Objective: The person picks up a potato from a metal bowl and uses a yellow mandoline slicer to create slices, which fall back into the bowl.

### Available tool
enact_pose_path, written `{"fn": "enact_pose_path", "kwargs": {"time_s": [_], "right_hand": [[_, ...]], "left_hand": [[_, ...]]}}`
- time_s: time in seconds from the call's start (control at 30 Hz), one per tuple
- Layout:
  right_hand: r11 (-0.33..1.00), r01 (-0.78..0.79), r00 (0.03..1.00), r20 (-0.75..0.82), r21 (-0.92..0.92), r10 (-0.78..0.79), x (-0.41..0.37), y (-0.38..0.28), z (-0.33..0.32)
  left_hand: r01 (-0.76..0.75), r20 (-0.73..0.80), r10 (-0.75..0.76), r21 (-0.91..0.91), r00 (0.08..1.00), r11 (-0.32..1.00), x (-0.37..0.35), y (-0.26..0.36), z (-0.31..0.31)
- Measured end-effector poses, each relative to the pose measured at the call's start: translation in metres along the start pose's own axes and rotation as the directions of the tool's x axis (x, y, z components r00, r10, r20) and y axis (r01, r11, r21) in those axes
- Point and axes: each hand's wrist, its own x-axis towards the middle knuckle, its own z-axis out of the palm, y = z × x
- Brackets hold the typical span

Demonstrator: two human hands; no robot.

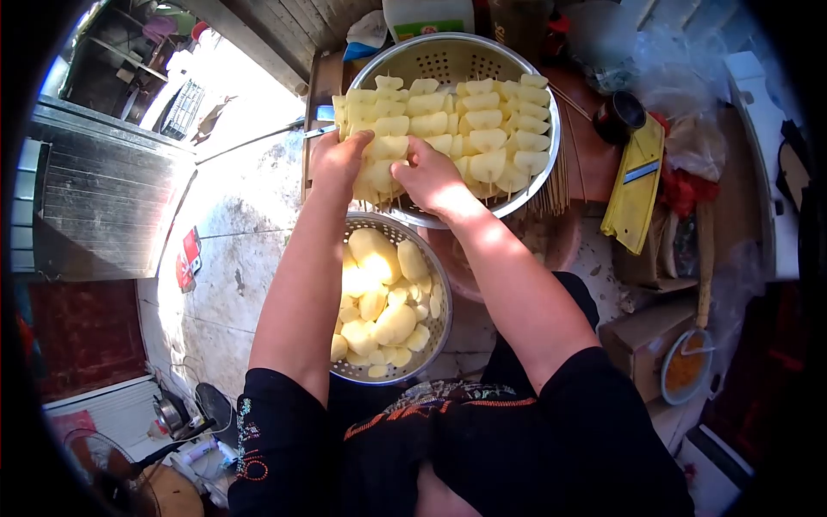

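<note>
Rows of pale potato slices on thin skewers (482, 121) lie across a large metal colander (431, 53). At the colander's left side, my left hand (338, 159) has its fingers closed on the edge of the slices. My right hand (429, 177) is just to its right, with thumb and finger pinching a potato slice (389, 147) between the two hands. Below my hands, a second perforated colander (441, 332) holds peeled whole potatoes and loose slices (394, 325). Bare skewer sticks (554, 168) stick out beside the upper colander's right rim.
A yellow slicer (635, 185) leans at the right, near a dark cup (618, 117). A pink basin (560, 246) is partly under the upper colander. Cardboard boxes and a bowl of orange food (687, 369) are lower right; a fan (108, 474) is lower left.
</note>
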Motion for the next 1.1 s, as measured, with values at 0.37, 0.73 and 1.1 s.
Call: {"fn": "enact_pose_path", "kwargs": {"time_s": [0.37, 0.73, 1.1], "right_hand": [[0.969, 0.046, 0.993, -0.096, -0.244, -0.072, -0.043, -0.008, -0.023], [0.835, 0.143, 0.984, 0.17, -0.531, -0.061, -0.111, -0.003, -0.017], [0.561, 0.373, 0.838, 0.528, -0.739, 0.139, -0.148, 0.012, 0.004]], "left_hand": [[-0.018, -0.16, -0.008, -0.16, 0.987, 0.987, -0.07, -0.035, -0.053], [0.237, -0.073, -0.282, -0.368, 0.956, 0.899, -0.221, -0.084, -0.11], [0.133, -0.175, 0.042, 0.863, 0.984, 0.487, -0.253, -0.163, -0.118]]}}
